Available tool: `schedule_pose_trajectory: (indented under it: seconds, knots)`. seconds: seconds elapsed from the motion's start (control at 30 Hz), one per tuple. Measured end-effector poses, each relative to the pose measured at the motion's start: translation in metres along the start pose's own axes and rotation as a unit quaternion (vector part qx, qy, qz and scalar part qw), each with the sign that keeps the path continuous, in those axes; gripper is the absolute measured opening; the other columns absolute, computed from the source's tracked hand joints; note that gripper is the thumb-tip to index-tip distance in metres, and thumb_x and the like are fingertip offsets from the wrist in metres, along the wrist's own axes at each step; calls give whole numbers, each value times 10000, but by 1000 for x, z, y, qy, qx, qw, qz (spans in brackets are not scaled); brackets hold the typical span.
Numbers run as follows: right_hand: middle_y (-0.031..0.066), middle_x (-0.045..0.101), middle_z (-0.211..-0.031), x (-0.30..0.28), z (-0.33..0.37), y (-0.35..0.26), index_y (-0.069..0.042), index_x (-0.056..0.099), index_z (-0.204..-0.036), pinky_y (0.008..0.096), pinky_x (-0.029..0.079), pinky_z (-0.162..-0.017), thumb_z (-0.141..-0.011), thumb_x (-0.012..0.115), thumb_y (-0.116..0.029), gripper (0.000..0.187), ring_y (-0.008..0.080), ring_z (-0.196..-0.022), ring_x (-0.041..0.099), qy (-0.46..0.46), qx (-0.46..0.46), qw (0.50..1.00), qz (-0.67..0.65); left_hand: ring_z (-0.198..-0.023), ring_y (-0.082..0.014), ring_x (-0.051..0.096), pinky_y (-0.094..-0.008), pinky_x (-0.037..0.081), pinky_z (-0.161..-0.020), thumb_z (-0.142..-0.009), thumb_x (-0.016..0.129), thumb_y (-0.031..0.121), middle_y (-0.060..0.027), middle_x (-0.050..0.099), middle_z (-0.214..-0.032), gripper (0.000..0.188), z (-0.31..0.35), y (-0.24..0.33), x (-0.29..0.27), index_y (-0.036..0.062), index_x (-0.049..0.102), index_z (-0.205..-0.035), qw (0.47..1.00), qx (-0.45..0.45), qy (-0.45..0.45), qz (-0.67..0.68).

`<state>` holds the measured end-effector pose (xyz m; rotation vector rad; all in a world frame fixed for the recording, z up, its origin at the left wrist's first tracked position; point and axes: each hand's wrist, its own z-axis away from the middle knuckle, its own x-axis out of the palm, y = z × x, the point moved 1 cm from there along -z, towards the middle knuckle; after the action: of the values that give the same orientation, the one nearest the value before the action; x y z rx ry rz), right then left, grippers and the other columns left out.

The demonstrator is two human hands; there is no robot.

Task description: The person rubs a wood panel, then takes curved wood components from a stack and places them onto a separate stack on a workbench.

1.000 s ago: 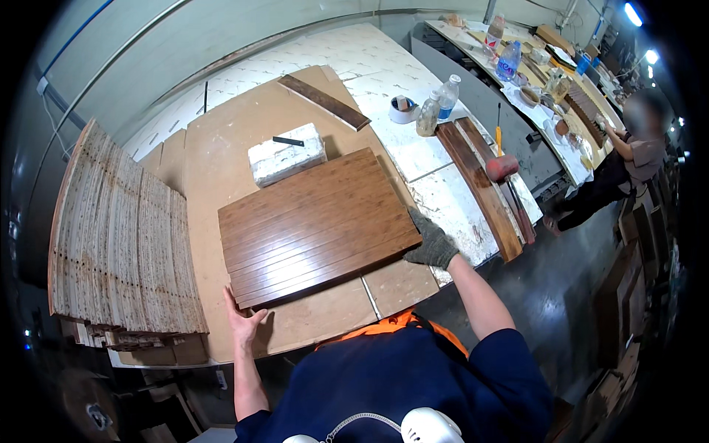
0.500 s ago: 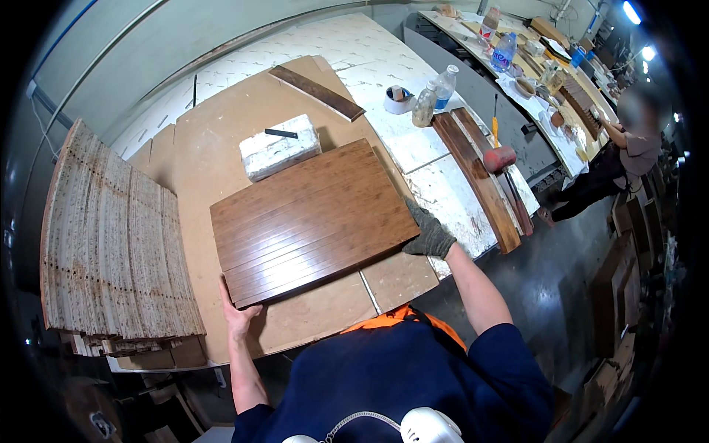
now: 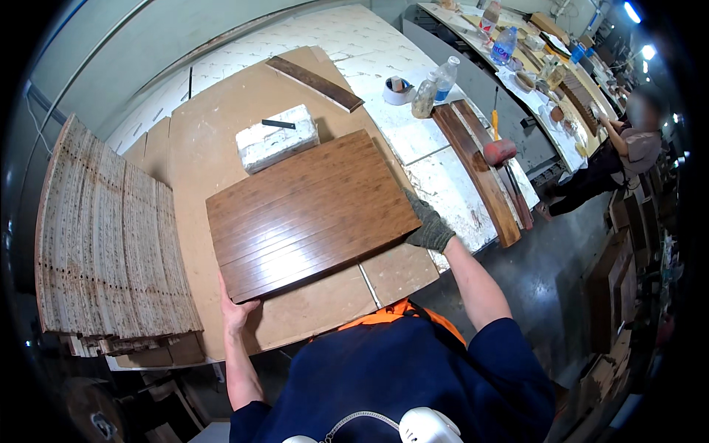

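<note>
A glossy brown wooden panel [image 3: 310, 214] with long parallel grooves lies at a slant before me, over a sheet of brown cardboard [image 3: 214, 125]. My left hand [image 3: 235, 306], bare, is closed on its near left corner, the thumb along the front edge and the other fingers partly hidden. On the right edge my right hand [image 3: 428, 227], in a dark grey knitted glove, grips the near right corner; its fingertips are hidden by the panel. Just behind the panel stands a white wrapped block [image 3: 277, 144] with a small black strip [image 3: 278, 124] on top.
Tall stacked boards [image 3: 111, 244] stand at the left. A dark wooden strip [image 3: 314, 83] lies at the back. To the right are brown planks [image 3: 476, 173], a red-headed mallet [image 3: 500, 152], bottles [image 3: 446, 77] and a tape roll [image 3: 399, 91]. A co-worker [image 3: 628, 148] stands at another bench.
The whole view has shifted slightly, so the bench and its things sit a little higher in the picture. Both hands keep their hold on the panel, which has hardly moved against the cardboard.
</note>
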<state>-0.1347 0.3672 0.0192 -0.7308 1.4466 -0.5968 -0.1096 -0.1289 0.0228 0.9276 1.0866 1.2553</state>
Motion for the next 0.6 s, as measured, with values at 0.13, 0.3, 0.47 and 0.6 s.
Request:
schedule_pose_trajectory:
  seconds: [0.13, 0.3, 0.47, 0.6]
  knots:
    - [206, 474, -1345, 2, -1, -2, -97, 276, -1457, 367, 368, -1045, -614, 782, -189, 987, 345, -1249, 447, 14, -19, 1000, 13, -1143, -219, 501, -337, 482, -923, -477, 711, -137, -70, 489, -1284, 1182, 1, 2, 1, 107, 165, -1496, 1000, 1, 10, -14]
    - [218, 488, -1325, 0, -3, -7, -112, 272, -1460, 378, 382, -1031, -612, 782, -187, 992, 358, -1230, 462, 3, -11, 1000, 2, -1149, -214, 498, -340, 466, -947, -459, 703, -141, -57, 489, -1289, 1174, 0, 3, 1, 104, 197, -1489, 1000, -4, 17, -16]
    - [218, 483, -1332, 4, -2, 2, -149, 255, -1470, 385, 383, -1032, -592, 795, -189, 1031, 368, -1237, 451, -1, 15, 1000, 16, -1136, -213, 505, -335, 491, -911, -458, 693, -145, -55, 490, -1283, 1157, -1, 2, 0, 101, 213, -1483, 1000, -13, 18, -9]
    - [217, 473, -1344, 3, -2, 1, -162, 252, -1473, 388, 371, -1044, -582, 800, -194, 1047, 370, -1246, 440, -11, 30, 999, 16, -1121, -216, 511, -334, 502, -893, -463, 682, -148, -57, 492, -1274, 1153, 2, 12, 5, 118, 214, -1483, 999, -22, 24, -15]
